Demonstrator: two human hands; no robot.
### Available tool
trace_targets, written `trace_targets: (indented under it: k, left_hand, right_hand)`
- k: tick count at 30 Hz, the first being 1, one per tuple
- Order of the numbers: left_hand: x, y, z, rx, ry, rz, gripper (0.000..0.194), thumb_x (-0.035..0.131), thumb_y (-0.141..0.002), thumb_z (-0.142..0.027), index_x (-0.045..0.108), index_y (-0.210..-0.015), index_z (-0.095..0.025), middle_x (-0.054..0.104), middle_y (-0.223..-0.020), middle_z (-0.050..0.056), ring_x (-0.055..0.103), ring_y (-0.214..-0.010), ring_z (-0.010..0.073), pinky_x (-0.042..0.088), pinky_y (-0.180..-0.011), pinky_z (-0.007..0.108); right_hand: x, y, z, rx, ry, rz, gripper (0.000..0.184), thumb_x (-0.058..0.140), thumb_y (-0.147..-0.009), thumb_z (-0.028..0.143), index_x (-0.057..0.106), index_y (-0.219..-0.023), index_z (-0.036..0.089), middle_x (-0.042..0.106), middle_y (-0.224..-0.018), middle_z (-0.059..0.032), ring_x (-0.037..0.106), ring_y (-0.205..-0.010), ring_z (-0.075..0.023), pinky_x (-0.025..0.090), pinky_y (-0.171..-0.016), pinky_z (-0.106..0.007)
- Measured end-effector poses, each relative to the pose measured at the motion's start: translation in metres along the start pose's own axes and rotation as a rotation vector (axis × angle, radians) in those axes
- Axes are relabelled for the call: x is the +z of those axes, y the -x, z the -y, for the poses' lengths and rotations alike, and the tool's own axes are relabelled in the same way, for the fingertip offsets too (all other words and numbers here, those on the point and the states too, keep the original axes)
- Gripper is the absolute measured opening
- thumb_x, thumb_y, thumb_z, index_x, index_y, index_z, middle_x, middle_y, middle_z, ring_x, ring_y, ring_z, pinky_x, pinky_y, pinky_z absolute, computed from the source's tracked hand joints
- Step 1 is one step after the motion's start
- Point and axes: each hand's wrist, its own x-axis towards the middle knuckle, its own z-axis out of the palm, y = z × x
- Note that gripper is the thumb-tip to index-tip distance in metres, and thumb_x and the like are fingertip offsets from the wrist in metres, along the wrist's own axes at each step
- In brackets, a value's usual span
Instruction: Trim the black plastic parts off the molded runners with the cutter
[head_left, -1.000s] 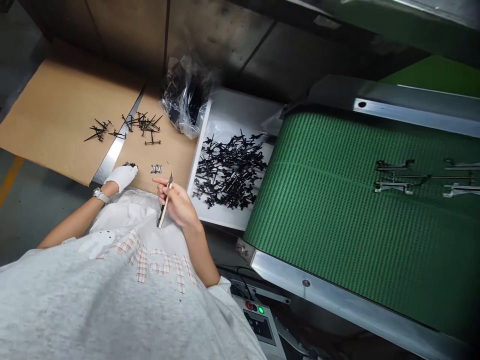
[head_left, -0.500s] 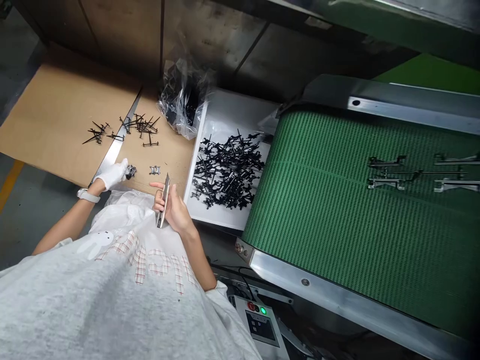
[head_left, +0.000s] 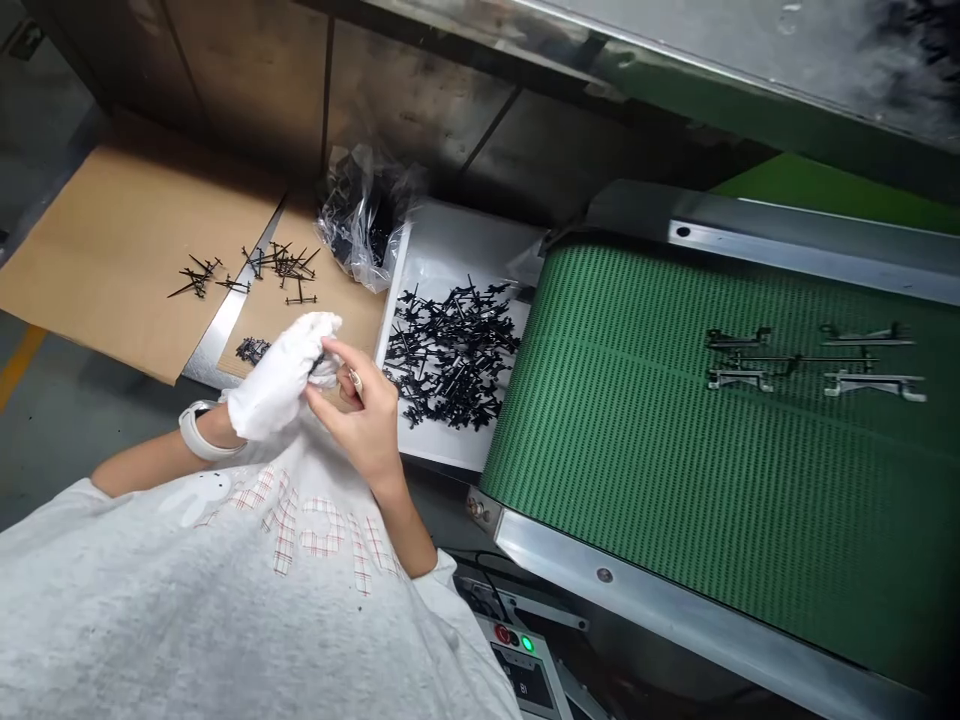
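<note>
My left hand (head_left: pixel 281 375), in a white glove, is closed around a small black plastic part (head_left: pixel 316 368), mostly hidden by the fingers. My bare right hand (head_left: pixel 364 410) meets it, with the index finger and thumb at the part. A utility knife (head_left: pixel 355 381) is tucked in the right hand's curled fingers; only a pale end of it shows. Left of the glove, a small heap of dark parts (head_left: pixel 253 349) lies on the cardboard (head_left: pixel 142 210). Thin black sprue pieces (head_left: pixel 289 262) are scattered farther back.
A white tray (head_left: pixel 420 445) full of tangled black pieces (head_left: pixel 457 350) stands right of my hands. Behind it sits a clear plastic bag (head_left: pixel 367 220) with dark contents. The green conveyor belt (head_left: pixel 637 480) carries several parts (head_left: pixel 874 384). A control box (head_left: pixel 525 665) is below.
My left hand has moved right from the small heap to meet my right hand. The lone part on the cardboard no longer shows. The knife, upright in view before, is now mostly hidden.
</note>
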Motion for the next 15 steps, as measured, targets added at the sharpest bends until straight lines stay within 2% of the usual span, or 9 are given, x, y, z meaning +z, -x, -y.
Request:
trace_targets:
  k: [2,4,8,11,13,15]
  left_hand:
    - [0.000,-0.001,0.002,0.014,-0.042,-0.002,0.033,0.055,-0.092,-0.035,0.065,-0.119,-0.019,0.068,-0.130,0.013,0.058,-0.134,0.0252,0.049,-0.113,0.038]
    - [0.003,-0.002,0.001,-0.014,-0.023,-0.017,0.034,0.052,-0.094,-0.036,0.063,-0.121,-0.019,0.069,-0.129,0.012,0.060,-0.130,0.0247,0.052,-0.110,0.037]
    - [0.012,-0.003,-0.001,-0.114,0.152,-0.080,0.025,0.054,-0.095,-0.033,0.061,-0.115,-0.021,0.070,-0.115,0.009,0.067,-0.114,0.0219,0.058,-0.094,0.032]
    - [0.017,-0.003,-0.003,-0.137,0.256,-0.106,0.015,0.056,-0.095,-0.032,0.060,-0.106,-0.022,0.068,-0.103,0.005,0.067,-0.100,0.0178,0.058,-0.083,0.026]
    - [0.015,0.000,-0.006,-0.163,0.310,-0.080,0.015,0.055,-0.097,-0.036,0.059,-0.100,-0.021,0.064,-0.092,0.003,0.065,-0.084,0.0145,0.055,-0.070,0.023]
    - [0.012,0.006,-0.009,-0.219,0.345,0.010,0.025,0.057,-0.096,-0.045,0.058,-0.092,-0.020,0.058,-0.081,0.000,0.057,-0.067,0.0110,0.049,-0.057,0.020]
  right_hand:
    - [0.000,0.000,0.000,0.007,0.013,-0.006,0.038,0.070,-0.083,0.016,0.066,-0.120,0.024,0.071,-0.100,-0.0023,0.069,-0.090,-0.0163,0.060,-0.067,-0.028]
    - [0.001,0.000,0.000,0.008,0.015,-0.009,0.038,0.069,-0.082,0.016,0.066,-0.119,0.024,0.068,-0.099,-0.0025,0.068,-0.090,-0.0162,0.059,-0.068,-0.028]
    - [0.005,0.002,0.000,0.023,-0.013,-0.023,0.037,0.067,-0.081,0.016,0.065,-0.117,0.022,0.061,-0.093,-0.0014,0.063,-0.085,-0.0151,0.057,-0.068,-0.028]
    - [0.006,0.003,0.002,0.107,-0.088,-0.053,0.037,0.067,-0.080,0.018,0.063,-0.116,0.023,0.052,-0.084,0.0022,0.052,-0.069,-0.0121,0.050,-0.059,-0.026]
    - [0.005,0.002,0.003,0.175,-0.136,-0.081,0.038,0.066,-0.080,0.022,0.060,-0.117,0.024,0.044,-0.077,0.0052,0.041,-0.058,-0.0103,0.043,-0.053,-0.027]
    - [0.001,0.001,0.003,0.204,-0.152,-0.108,0.038,0.066,-0.081,0.024,0.059,-0.119,0.026,0.039,-0.074,0.0067,0.033,-0.054,-0.0100,0.038,-0.051,-0.029]
